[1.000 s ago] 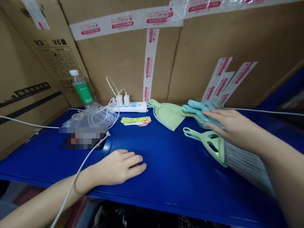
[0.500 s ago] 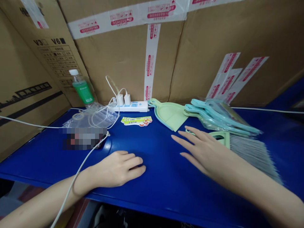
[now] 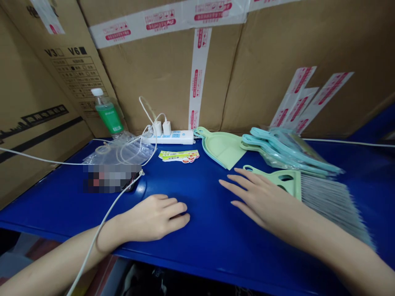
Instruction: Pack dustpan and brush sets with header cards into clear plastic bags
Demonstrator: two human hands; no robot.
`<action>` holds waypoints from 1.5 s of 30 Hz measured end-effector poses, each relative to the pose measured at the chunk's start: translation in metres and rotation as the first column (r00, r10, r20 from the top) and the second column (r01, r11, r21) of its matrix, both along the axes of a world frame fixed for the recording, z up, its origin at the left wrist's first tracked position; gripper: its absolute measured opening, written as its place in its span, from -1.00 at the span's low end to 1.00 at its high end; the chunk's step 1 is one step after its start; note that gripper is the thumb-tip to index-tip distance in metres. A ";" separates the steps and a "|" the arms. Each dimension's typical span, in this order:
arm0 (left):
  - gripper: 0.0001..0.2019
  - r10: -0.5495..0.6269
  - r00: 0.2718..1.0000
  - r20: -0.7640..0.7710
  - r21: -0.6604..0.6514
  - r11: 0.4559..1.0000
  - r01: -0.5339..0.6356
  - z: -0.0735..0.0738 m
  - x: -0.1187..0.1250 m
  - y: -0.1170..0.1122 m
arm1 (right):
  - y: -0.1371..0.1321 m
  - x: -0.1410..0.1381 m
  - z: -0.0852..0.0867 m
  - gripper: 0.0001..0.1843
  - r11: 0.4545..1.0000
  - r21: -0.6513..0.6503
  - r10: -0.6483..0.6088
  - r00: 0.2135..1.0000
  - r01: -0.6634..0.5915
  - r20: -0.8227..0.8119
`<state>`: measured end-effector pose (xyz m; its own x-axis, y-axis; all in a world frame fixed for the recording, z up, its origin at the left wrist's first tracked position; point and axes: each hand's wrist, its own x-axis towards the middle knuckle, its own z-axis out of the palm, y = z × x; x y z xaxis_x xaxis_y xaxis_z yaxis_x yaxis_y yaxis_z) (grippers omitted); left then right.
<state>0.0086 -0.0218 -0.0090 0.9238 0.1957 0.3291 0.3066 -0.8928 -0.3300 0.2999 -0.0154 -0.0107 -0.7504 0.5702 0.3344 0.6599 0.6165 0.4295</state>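
Note:
My left hand point(image 3: 152, 218) rests palm down on the blue table point(image 3: 203, 230) near its front edge, fingers loosely curled and apart, holding nothing. My right hand point(image 3: 262, 197) lies flat on the table with fingers stretched out, empty, just left of a green hand brush with grey bristles point(image 3: 308, 193). Behind it lies a green dustpan point(image 3: 222, 150). To the right of that sits a pile of light blue brushes in clear wrap point(image 3: 286, 152).
Cardboard boxes point(image 3: 265, 65) wall the back and left. A white power strip point(image 3: 171, 137) with chargers, a green-labelled bottle point(image 3: 108, 115), clear plastic bags point(image 3: 120, 154), small printed labels point(image 3: 180, 156) and a blurred object point(image 3: 111, 179) lie at the back left. A white cable point(image 3: 101, 230) crosses my left wrist.
My right hand left the pile of blue brushes, moved left and toward me, and now lies flat on the table beside the green brush. The left hand stayed put.

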 end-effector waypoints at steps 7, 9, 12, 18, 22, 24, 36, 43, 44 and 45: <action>-0.67 -0.007 1.000 0.013 -0.005 1.000 0.007 0.001 0.001 -0.001 | -0.001 -0.001 -0.001 -0.59 1.000 -0.025 0.014 1.000 -0.014 0.010; -0.67 -0.006 1.000 0.009 -0.007 1.000 0.006 0.001 0.001 -0.001 | 0.000 -0.001 -0.001 -0.59 1.000 -0.025 0.012 1.000 -0.012 0.018; -0.68 -0.004 1.000 0.003 -0.010 1.000 0.004 0.000 0.001 -0.001 | 0.000 -0.001 -0.002 -0.59 1.000 -0.027 0.008 1.000 -0.007 0.025; -0.70 0.001 1.000 -0.011 -0.006 1.000 -0.001 0.000 0.000 0.000 | 0.001 -0.001 -0.003 -0.59 0.999 -0.042 -0.008 1.000 0.009 0.015; -0.69 0.000 1.000 -0.015 -0.005 1.000 0.000 0.000 0.000 0.000 | 0.000 -0.001 -0.002 -0.58 0.998 -0.057 -0.007 1.000 0.009 0.023; -0.68 -0.001 1.000 -0.008 -0.009 1.000 0.001 0.000 0.000 -0.001 | 0.000 -0.001 -0.001 -0.58 0.998 -0.069 -0.008 1.000 0.009 0.020; -0.67 -0.004 1.000 0.002 -0.023 1.000 0.004 -0.001 0.001 -0.001 | 0.000 -0.001 -0.002 -0.60 0.999 -0.053 0.003 1.000 -0.003 0.014; -0.67 -0.011 1.000 0.000 -0.017 1.000 0.011 0.001 0.001 -0.001 | 0.000 -0.001 -0.004 -0.58 0.997 -0.071 -0.020 1.000 0.022 0.019; -0.67 -0.011 1.000 0.002 -0.017 1.000 0.011 0.001 0.001 -0.001 | 0.000 -0.001 -0.004 -0.58 0.998 -0.067 -0.016 1.000 0.017 0.016; -0.67 -0.012 1.000 0.005 -0.016 1.000 0.012 0.001 0.001 -0.001 | 0.000 0.000 -0.004 -0.59 0.998 -0.063 -0.010 1.000 0.011 0.014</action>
<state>0.0098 -0.0226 -0.0083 0.9247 0.1899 0.3300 0.2972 -0.9017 -0.3139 0.2994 -0.0149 -0.0147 -0.7484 0.5979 0.2869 0.6608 0.6356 0.3990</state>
